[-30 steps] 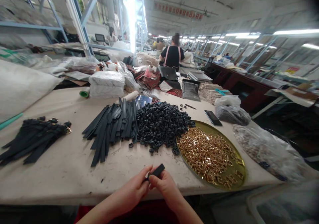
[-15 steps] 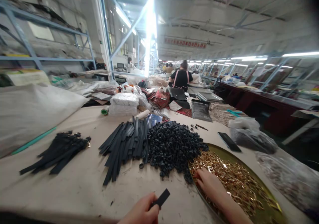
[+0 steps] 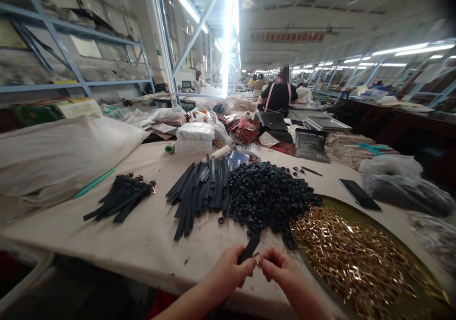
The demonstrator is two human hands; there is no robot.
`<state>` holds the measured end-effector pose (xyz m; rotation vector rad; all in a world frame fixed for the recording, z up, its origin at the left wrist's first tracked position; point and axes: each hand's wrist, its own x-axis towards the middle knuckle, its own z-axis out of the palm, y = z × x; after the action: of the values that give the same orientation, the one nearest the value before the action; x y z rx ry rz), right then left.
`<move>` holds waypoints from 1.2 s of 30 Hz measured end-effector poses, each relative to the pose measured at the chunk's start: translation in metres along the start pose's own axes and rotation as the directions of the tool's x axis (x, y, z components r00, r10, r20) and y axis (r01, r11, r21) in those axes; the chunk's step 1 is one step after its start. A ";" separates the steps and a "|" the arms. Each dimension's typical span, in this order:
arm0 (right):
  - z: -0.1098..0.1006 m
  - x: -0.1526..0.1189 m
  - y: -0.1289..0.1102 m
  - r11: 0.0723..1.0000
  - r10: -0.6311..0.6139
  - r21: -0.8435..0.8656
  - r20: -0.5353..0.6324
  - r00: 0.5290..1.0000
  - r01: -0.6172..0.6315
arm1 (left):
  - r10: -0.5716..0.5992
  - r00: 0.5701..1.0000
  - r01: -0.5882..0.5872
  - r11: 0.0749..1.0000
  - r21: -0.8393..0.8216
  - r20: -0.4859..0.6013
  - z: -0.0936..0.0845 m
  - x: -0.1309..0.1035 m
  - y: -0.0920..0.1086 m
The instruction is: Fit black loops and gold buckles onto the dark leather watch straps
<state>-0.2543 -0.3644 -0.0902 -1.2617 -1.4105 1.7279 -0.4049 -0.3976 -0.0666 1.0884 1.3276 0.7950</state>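
"Black strap [image 3: 249, 249], six o'clock: how's it handling?"
"Likely bending easily; best gripping near the tip. Your left fingers [image 3: 247, 266] are clamping it, right fingers [image 3: 272, 254] pinching a metal buckle [image 3: 258, 259]."

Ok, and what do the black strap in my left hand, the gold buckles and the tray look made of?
Black strap: perhaps leather or synthetic, from its flat, matte face. Gold buckles: probably metal, polished or plated, judging by their bright glints. Tray: yellowish with a dull sheen, possibly metal, maybe plastic.
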 end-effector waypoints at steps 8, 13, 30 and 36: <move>0.017 -0.011 -0.003 0.917 0.055 0.390 0.086 0.995 -0.085 | -0.059 0.998 0.059 0.998 0.025 -0.001 -0.008 -0.007 -0.001; 0.026 -0.013 0.003 0.888 0.054 0.456 0.010 0.998 -0.053 | 0.023 1.000 -0.024 0.994 0.109 0.012 -0.008 -0.009 -0.002; 0.037 -0.011 0.012 0.569 0.286 0.806 -0.010 0.958 -0.162 | 0.081 0.994 -0.107 0.786 0.609 0.070 -0.028 -0.025 -0.015; 0.048 -0.020 0.019 0.645 0.264 0.753 -0.060 0.963 -0.130 | 0.073 0.989 -0.137 0.788 0.600 0.130 -0.021 -0.022 -0.014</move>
<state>-0.2882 -0.4070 -0.1022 -1.0535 -0.3473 1.9789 -0.4302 -0.4200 -0.0705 1.7030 1.4882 0.3731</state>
